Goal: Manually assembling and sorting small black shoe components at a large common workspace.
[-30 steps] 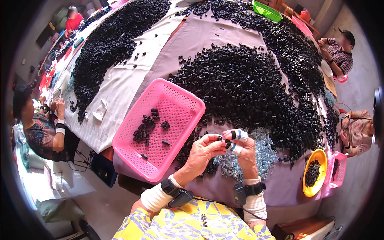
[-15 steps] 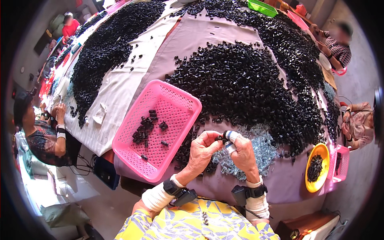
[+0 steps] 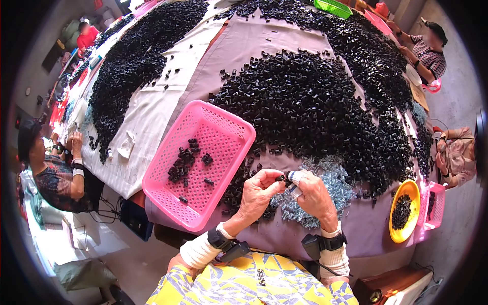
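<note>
My left hand [image 3: 258, 195] pinches a short black tubular part [image 3: 280, 178] between thumb and fingertips. Close against it is my right hand [image 3: 316, 197], its fingers bent together and wearing white finger covers with blue stripes; whatever they grip is hidden. Both hands are over the near edge of a heap of small clear, bluish pieces [image 3: 339, 184]. Beyond them spreads a large pile of black parts [image 3: 295, 107]. To the left of my hands, a pink perforated basket [image 3: 216, 145] holds several black parts in small clusters.
At the right edge are a yellow bowl [image 3: 413, 189] of dark pieces and a small pink basket [image 3: 440, 206]. A green basket [image 3: 333, 7] is at the far side. Co-workers sit at the left [image 3: 53, 178] and right [image 3: 429, 56]. Another black pile [image 3: 122, 76] covers the left cloth.
My right hand and forearm have shifted slightly to the right, and the black part in my left fingertips shows more. The co-worker at the far right has raised their head.
</note>
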A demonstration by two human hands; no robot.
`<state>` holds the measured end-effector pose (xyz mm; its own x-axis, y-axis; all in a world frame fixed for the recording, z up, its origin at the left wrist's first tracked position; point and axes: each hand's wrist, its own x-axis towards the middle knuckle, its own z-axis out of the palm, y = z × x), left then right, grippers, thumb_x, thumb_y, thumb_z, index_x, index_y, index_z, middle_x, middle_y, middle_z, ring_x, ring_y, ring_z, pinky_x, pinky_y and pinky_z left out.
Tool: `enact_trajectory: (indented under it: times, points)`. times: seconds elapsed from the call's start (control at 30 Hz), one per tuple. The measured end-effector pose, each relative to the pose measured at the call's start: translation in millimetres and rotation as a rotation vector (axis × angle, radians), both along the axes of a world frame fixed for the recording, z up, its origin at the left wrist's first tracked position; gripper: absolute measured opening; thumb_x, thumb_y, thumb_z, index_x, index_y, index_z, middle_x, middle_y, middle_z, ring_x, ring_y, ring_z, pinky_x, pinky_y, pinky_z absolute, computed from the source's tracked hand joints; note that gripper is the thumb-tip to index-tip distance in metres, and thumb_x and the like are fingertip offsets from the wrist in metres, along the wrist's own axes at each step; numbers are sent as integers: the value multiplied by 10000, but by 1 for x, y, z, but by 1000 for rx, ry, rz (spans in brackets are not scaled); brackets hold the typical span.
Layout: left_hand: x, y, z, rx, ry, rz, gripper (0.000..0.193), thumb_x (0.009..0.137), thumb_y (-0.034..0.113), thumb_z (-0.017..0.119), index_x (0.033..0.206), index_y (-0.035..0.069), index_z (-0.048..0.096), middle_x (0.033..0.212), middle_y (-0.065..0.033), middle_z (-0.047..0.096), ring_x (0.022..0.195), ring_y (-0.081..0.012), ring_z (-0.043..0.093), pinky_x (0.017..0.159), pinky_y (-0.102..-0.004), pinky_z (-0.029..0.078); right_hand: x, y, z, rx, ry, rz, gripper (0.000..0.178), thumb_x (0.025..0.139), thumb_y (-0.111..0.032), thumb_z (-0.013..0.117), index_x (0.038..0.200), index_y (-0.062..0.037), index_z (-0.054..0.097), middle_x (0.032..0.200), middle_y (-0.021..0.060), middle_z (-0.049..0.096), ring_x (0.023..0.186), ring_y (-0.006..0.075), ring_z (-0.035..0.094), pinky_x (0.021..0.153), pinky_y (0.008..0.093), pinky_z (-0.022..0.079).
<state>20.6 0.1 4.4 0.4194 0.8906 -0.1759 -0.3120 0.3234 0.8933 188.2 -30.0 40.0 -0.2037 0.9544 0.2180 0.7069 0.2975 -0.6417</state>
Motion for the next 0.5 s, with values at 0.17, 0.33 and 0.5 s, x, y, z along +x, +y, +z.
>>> enact_trajectory:
  times: [0.17, 0.33, 0.5]
  points:
    - [0, 1, 2, 5, -26, -45, 205, 865, 1, 618, 1066, -20, 587, 952, -71, 648, 825, -115, 637, 775, -259, 531, 3, -2, 7, 18, 33, 19, 267, 640, 17, 588, 907, 8, 586, 812, 151, 590, 812, 342, 558, 728, 419, 448]
    - [-3, -1, 2, -11, -16, -57, 210, 867, 7, 618, 1073, -19, 587, 949, -71, 648, 830, -111, 636, 777, -255, 528, 4, -3, 9, 29, -54, 45, 258, 635, -3, 613, 892, -4, 587, 799, 139, 584, 798, 321, 557, 722, 405, 447]
    - [-2, 1, 7, 1, -45, -86, 206, 877, 32, 618, 1076, -13, 588, 923, -47, 656, 824, -85, 623, 765, -235, 523, 6, -5, 3, 102, 47, 43, 258, 641, -17, 630, 897, -11, 596, 797, 132, 591, 780, 317, 560, 701, 396, 452]
